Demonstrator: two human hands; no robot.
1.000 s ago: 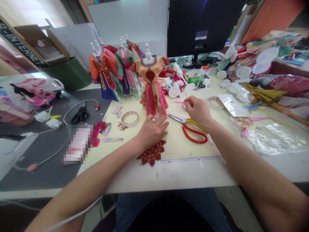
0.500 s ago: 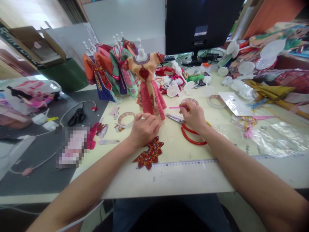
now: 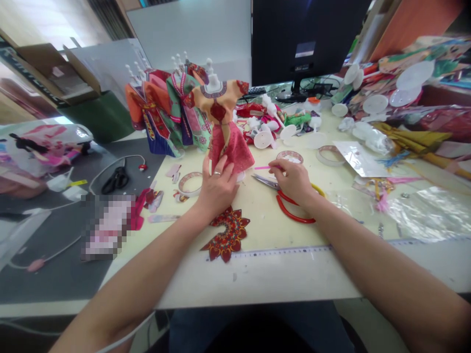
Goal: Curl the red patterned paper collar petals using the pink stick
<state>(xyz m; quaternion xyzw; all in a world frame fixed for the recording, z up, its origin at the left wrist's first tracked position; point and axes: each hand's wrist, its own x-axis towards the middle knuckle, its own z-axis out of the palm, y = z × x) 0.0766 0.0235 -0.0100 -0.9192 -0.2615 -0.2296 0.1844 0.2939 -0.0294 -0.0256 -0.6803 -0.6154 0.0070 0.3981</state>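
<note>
My left hand [image 3: 218,189] is at the front of the skirt of a small doll dress [image 3: 235,147], its fingers spread against the pink cloth. The dress has a cream bodice with red sleeves and stands upright on a white mannequin form. Just below that hand lies a dark red, petal-edged patterned piece [image 3: 230,233], partly covered by it. My right hand [image 3: 293,181] is closed in a pinch on a thin pink strip [image 3: 262,168] that points left. Under this hand are scissors [image 3: 294,212] with red handles, blades toward the left.
Rolls of tape [image 3: 190,184] lie around the work spot, and a ruler [image 3: 287,251] runs along the front. More dressed mannequins [image 3: 158,115] stand behind on the left. Doll parts and cloth [image 3: 268,122] are heaped before the monitor [image 3: 309,39]. Black scissors [image 3: 115,180] lie left.
My left hand has risen onto the skirt and its fingers have spread. The patterned front panel of the skirt now shows less. My right hand has shifted slightly left and down with the pink strip.
</note>
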